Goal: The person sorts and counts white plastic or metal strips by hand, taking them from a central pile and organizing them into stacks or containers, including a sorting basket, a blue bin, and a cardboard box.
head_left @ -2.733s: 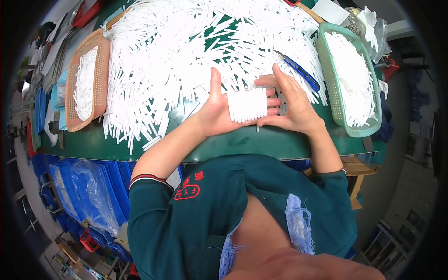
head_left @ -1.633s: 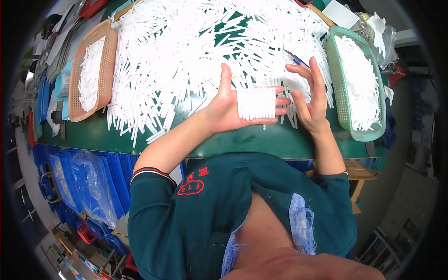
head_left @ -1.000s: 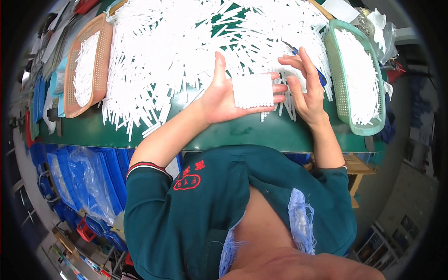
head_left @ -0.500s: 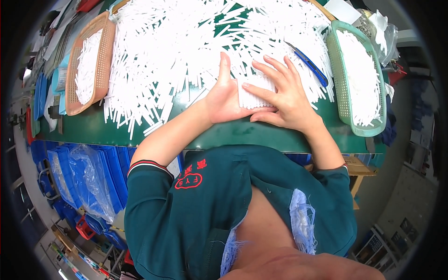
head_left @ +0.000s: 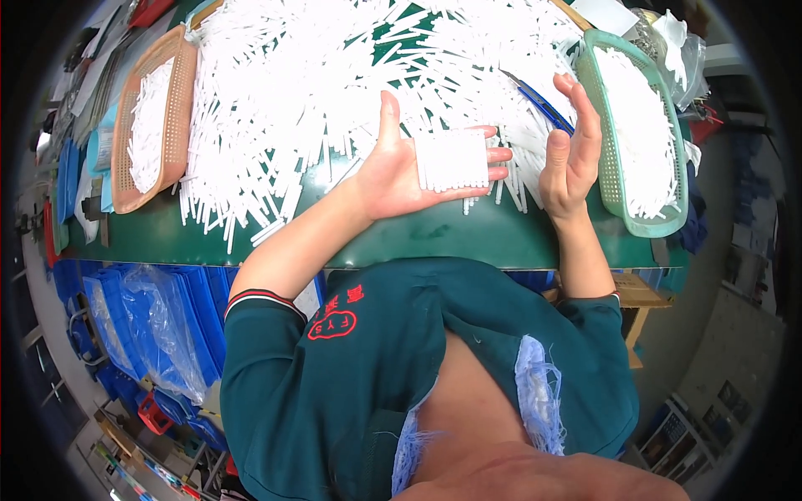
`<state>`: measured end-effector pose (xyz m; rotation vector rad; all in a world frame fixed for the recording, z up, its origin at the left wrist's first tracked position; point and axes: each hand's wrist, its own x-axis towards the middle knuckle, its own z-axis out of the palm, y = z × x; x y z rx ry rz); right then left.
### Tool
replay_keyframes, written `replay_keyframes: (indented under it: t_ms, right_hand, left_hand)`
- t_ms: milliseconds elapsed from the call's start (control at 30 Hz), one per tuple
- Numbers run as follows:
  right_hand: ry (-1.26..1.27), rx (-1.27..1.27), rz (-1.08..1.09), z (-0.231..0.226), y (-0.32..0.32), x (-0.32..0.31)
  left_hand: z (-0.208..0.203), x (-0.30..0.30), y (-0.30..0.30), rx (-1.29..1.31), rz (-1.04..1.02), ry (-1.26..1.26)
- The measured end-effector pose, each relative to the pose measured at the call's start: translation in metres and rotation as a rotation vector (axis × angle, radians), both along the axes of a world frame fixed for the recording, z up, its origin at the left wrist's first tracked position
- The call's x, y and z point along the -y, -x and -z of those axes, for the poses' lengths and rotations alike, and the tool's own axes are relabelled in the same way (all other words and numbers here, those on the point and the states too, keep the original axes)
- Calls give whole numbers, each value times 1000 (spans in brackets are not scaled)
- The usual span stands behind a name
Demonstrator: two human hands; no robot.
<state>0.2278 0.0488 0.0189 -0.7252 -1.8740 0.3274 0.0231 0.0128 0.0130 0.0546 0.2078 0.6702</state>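
Observation:
My left hand [head_left: 389,177] is palm up, thumb raised and fingers stretched out flat. Across its palm and fingers rests a neat row of short white sticks [head_left: 452,160], side by side; the fingertips show past the row's right edge. My right hand [head_left: 573,159] is raised apart from it on the right, fingers extended upward and thumb separate, with nothing visible in it. Just behind that hand lies a blue utility knife [head_left: 539,102] on the loose sticks, its lower end partly hidden. A big heap of loose white sticks [head_left: 276,108] spreads over the green table [head_left: 401,242].
An orange-pink basket [head_left: 185,108] of white sticks stands at the left, and a green basket [head_left: 607,159] of them at the right. Plastic bags [head_left: 672,54] lie beyond the green basket. Blue bins [head_left: 188,321] stand below the table at left.
My right hand has come away from the row of sticks and moved right and up. The row on my left palm is now uncovered.

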Motion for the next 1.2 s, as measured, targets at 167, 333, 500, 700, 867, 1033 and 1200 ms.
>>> replay_keyframes:
  t_ms: [167, 333, 500, 700, 867, 1033, 1200]
  right_hand:
    - [-32, 9, 13, 1, -1, -1]
    - [-23, 57, -1, -1, -2, -1]
    - [22, 6, -44, 1, 5, 1]
    - [74, 105, -26, 0, 10, 5]
    - [81, 74, -17, 3, 10, 4]
    - [92, 75, -47, -5, 15, 4]
    - [67, 96, -14, -4, 15, 4]
  left_hand:
    - [2, -1, 1, 33, 3, 19]
    - [3, -2, 1, 7, 2, -8]
    - [4, 0, 3, 14, -26, -11]
    - [6, -13, 23, 295, -269, -18]
    - [-44, -25, 126, -305, -1034, -452]
    - [-77, -9, 247, -1335, -1437, -544]
    - [-70, -3, 276, -2154, -1100, -682]
